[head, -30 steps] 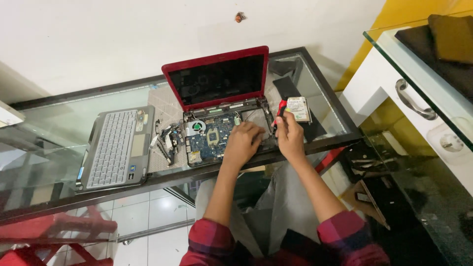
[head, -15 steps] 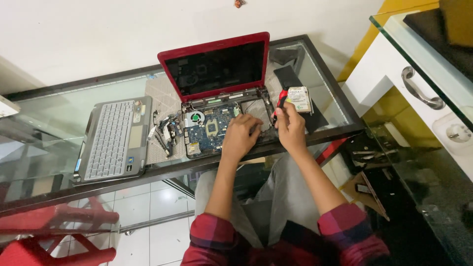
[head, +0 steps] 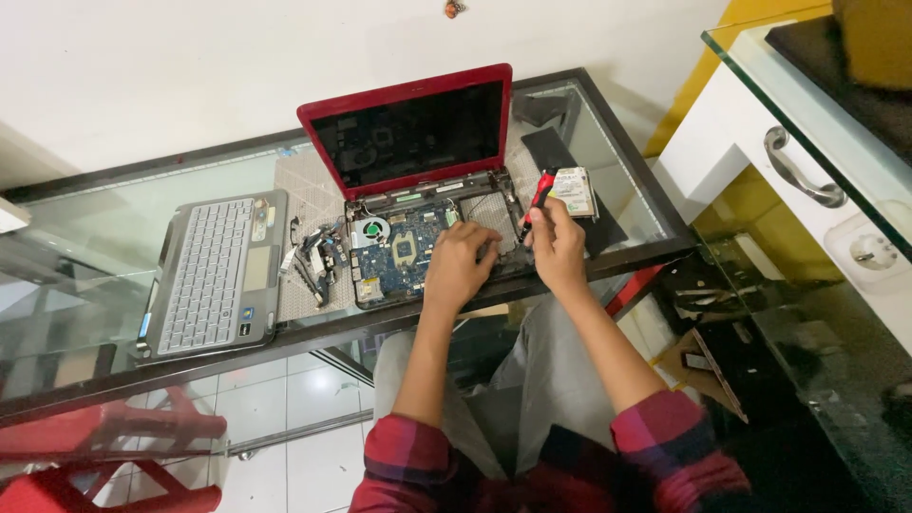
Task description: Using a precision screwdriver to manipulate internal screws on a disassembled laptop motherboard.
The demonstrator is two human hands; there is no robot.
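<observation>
The person sits at a glass worktop with a black frame, and an opened red laptop lies straight ahead at its near edge, where both arms reach it without stretching. The left hand lies flat on the bared base, fingers spread narrowly and pressed down on the board rather than closed round anything, which looks meant to keep the machine from sliding. The right hand has its fingers wrapped tight on a red-and-black screwdriver, held nearly upright with the tip down at the base's right side, a pose that suits pressing straight into a screw head; the tip itself is hidden by the hand. The removed keyboard deck, grey with pale keys, sits well apart to the left, and a small heap of loose parts and cables lies between it and the laptop, out of the working area. A silver hard drive rests just beside the screwdriver. The laptop's lid stands upright, its screen dark; below it the blue circuit board and a small round fan lie exposed.
</observation>
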